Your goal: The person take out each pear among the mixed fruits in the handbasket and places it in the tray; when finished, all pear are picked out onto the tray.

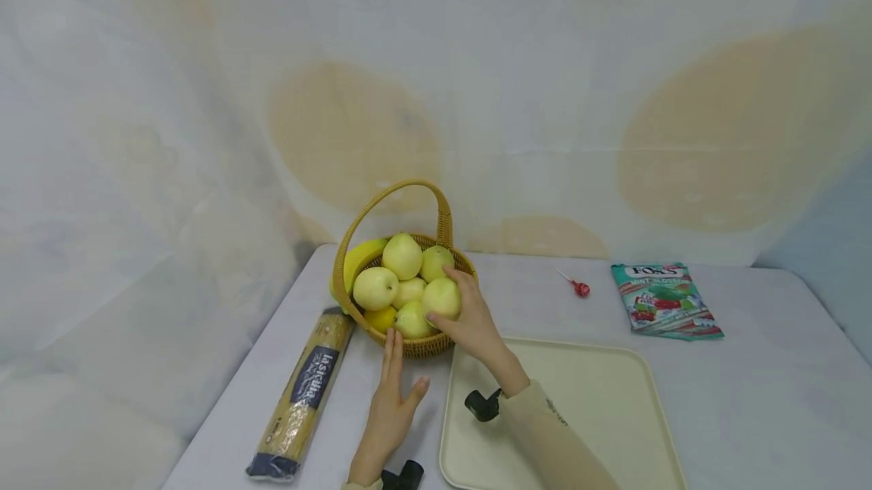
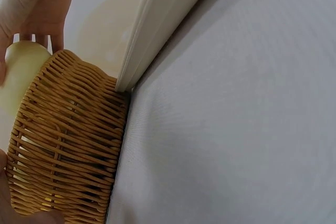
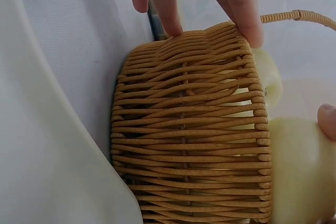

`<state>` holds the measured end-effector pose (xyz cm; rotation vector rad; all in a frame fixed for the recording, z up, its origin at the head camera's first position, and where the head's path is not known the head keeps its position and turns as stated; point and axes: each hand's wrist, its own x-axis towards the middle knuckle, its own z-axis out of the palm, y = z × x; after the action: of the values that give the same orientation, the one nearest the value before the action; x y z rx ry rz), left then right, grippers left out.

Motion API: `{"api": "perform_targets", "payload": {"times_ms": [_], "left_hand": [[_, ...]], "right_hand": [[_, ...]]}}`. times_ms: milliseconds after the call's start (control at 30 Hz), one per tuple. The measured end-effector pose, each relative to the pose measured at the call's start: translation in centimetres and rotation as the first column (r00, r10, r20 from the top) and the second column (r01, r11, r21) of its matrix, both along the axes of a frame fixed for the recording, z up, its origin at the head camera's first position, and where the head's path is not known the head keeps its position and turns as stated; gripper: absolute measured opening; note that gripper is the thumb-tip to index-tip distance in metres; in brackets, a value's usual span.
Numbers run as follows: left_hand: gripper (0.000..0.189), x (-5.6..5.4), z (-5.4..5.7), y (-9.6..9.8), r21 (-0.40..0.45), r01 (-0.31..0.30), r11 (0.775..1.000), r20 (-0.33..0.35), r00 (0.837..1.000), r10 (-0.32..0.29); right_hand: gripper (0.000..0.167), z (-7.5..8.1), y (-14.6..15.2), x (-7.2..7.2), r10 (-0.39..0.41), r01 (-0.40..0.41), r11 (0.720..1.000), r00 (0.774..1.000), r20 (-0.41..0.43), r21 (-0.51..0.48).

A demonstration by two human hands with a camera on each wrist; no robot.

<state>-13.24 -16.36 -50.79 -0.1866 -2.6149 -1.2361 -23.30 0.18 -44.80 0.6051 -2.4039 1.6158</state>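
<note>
A woven basket (image 1: 425,347) with a tall arched handle holds several pale yellow-green apples, a banana (image 1: 364,254) and a yellow fruit, perhaps a lemon (image 1: 380,318). My right hand (image 1: 474,321) grips one apple (image 1: 441,298) at the basket's right side, thumb in front and fingers behind. In the left wrist view that apple (image 2: 23,72) sits at the rim beneath the right hand (image 2: 39,3). My left hand (image 1: 390,416) reaches to the basket's front, fingers extended and thumb apart. Its fingertips touch the wicker wall (image 3: 194,129) in the right wrist view.
A beige tray (image 1: 599,399) lies right of the basket, below my right forearm. Left of the basket is a pack of spaghetti (image 1: 303,395). Farther right are a red lollipop (image 1: 580,288) and a green candy bag (image 1: 664,301). A cloth backdrop hangs behind the table.
</note>
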Motion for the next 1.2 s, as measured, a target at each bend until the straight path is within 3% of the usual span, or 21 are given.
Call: {"api": "perform_targets", "payload": {"times_ms": [400,933,1200], "left_hand": [[0.083,0.1,0.1,0.1,-0.005,0.003,1.0,0.018,1.0,-0.003],[0.083,0.0,0.2,0.1,0.021,0.0,1.0,0.029,1.0,-0.001],[0.081,0.0,0.2,0.0,0.01,0.01,1.0,0.038,0.999,-0.01]], "right_hand": [[0.078,0.4,0.4,0.3,0.014,-0.015,1.0,0.998,-0.062,-0.009],[0.08,0.9,2.2,0.9,-0.026,0.025,0.998,0.999,-0.025,-0.058],[0.079,0.3,3.2,1.4,-0.061,0.06,0.995,0.998,-0.003,-0.078]]}}
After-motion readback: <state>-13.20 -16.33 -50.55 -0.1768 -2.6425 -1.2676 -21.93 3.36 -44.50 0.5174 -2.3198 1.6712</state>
